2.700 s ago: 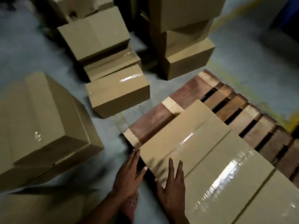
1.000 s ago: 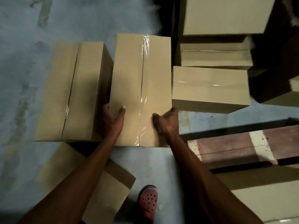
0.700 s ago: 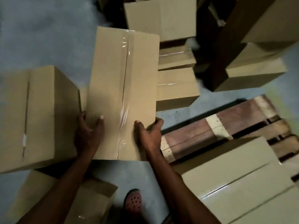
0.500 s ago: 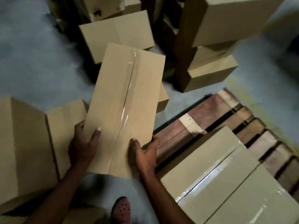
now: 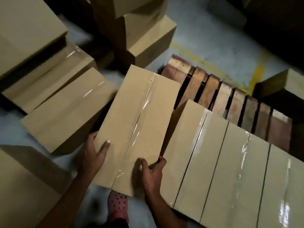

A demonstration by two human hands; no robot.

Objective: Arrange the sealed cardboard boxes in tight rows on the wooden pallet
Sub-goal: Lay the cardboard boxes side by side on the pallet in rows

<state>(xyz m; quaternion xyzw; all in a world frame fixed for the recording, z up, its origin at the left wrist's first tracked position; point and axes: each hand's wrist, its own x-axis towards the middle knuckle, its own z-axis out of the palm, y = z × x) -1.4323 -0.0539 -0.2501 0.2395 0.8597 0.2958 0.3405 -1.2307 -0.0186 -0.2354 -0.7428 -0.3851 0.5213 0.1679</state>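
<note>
Gripping the taped box [image 5: 136,127], both hands [image 5: 92,155] now beside the pallet row [image 5: 230,162].

Left hand [image 5: 92,157]: bare, forearm reaching up from the lower left, palm pressed to the near-left side of the carried box [image 5: 136,125], thumb laid flat over its top face, fingers hidden beneath. Right hand [image 5: 152,172]: bare, forearm rising from bottom centre, wrist bent, fingers curled over the box's near-right corner, thumb on top. Both arms extended forward, elbows out of view.
</note>
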